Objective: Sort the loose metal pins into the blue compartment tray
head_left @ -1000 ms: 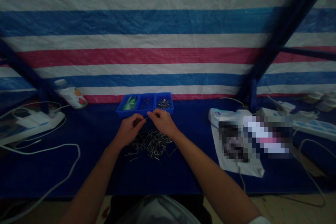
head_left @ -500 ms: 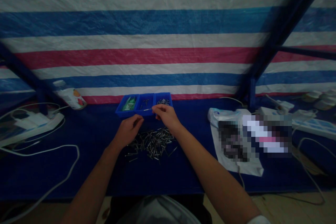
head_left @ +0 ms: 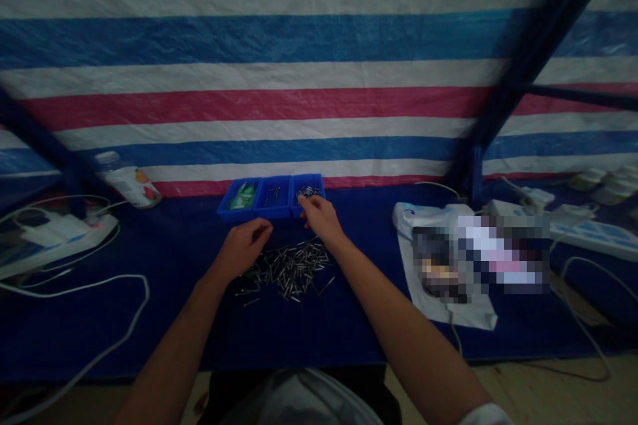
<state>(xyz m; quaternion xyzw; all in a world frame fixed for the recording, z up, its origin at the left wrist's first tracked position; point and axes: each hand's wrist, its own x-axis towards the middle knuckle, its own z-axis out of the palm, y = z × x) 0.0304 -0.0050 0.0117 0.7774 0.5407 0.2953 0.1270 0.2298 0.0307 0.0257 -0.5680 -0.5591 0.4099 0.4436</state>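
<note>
My right hand (head_left: 321,219) is at the front edge of the right compartment of a blue divided tray (head_left: 236,215). Its thumb and index finger are apart, with no piece visible between them. That compartment holds many small metal pieces (head_left: 310,191) resembling screws or nails. Lower and to the left, my left hand (head_left: 244,247) hovers by the pile's left edge, thumb and index fingertips together. Whatever they pinch, if anything, is too small to make out. Beneath both hands, a loose pile of thin silver screws or nails (head_left: 294,271) is spread on the blue table (head_left: 294,339).
The tray's middle compartment has a few metal pieces; green-and-white packets (head_left: 243,196) fill the left one. A bottle (head_left: 130,179) and a power strip (head_left: 94,234) with white cables stand left. At right are a plastic packet (head_left: 416,214), a white sheet (head_left: 478,320) and another power strip (head_left: 593,239).
My right hand has shifted slightly right, from the middle compartment to the right one. The thin metal piece in its fingers is no longer visible. My left hand has stayed nearly still.
</note>
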